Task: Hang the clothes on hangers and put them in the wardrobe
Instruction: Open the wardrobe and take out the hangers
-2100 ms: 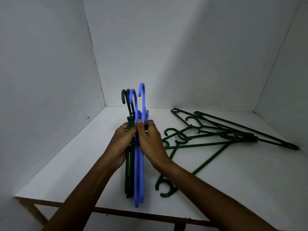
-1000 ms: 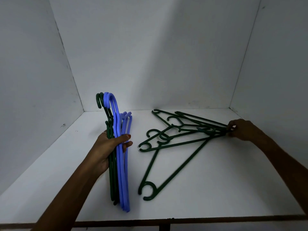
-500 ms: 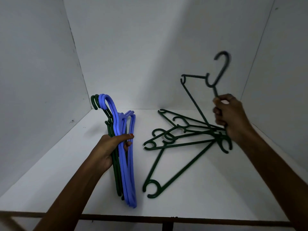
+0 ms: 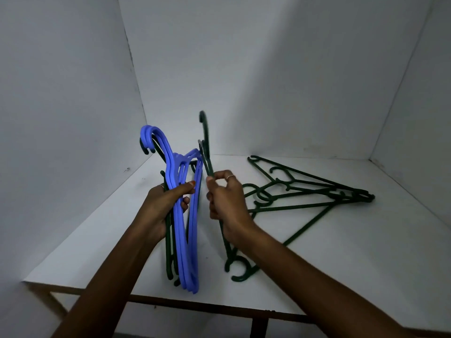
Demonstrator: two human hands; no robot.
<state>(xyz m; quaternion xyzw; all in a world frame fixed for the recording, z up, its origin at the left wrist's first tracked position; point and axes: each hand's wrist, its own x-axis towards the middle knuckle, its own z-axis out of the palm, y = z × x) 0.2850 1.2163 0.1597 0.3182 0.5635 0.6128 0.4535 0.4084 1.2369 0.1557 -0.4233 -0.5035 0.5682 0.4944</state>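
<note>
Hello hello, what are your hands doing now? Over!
Left hand grips hanger bundle. Right hand holds one green hanger beside it. More hangers on shelf. Nothing blocking.

Reaching forward with both arms, bare to the elbow. Left hand (image 4: pixel 166 206) curling round a bunch of hangers (image 4: pixel 181 215), thumb lying across the front, fingers wrapping behind. Right hand (image 4: pixel 225 201) pinching a thin green hanger (image 4: pixel 206 152) between thumb and first finger, other fingers curling in. Wearing a ring on each hand. Holding both hands close together, side by side.
</note>
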